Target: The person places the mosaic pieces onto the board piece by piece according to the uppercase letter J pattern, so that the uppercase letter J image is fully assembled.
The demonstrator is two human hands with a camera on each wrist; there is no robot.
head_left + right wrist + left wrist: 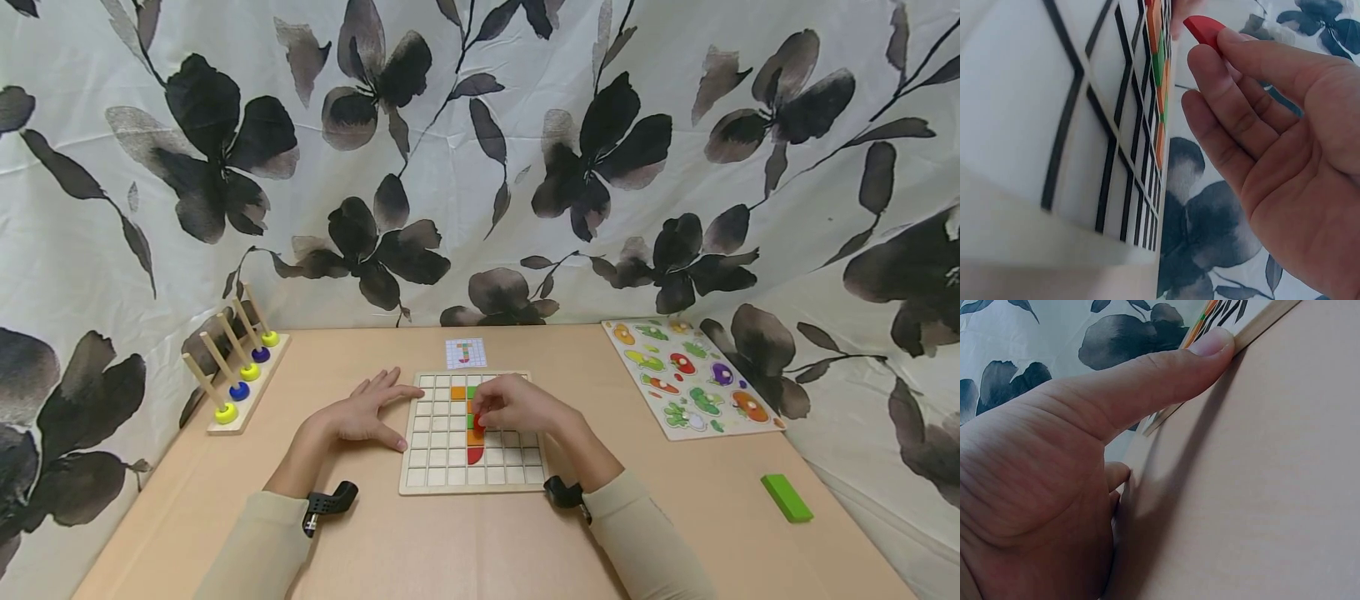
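A square grid board (438, 458) with pale cells lies in front of me on the table. Orange and green tiles fill part of a column, with a red rounded tile (475, 455) at its lower end and an orange tile (458, 392) off to the upper left. My right hand (517, 404) pinches another red tile (1205, 30), curved on one side, between thumb and finger just over that column. On the board's left edge, my left hand (367, 412) rests with its fingers extended; the thumb (1210, 347) touches the rim in the left wrist view.
Behind the board lies a small pattern card (465, 358). A wooden peg stand (253, 397) with yellow and blue rings is at the left. To the right are a vegetable picture board (660, 406) and a green block (787, 498). A floral cloth (480, 192) hangs at the back.
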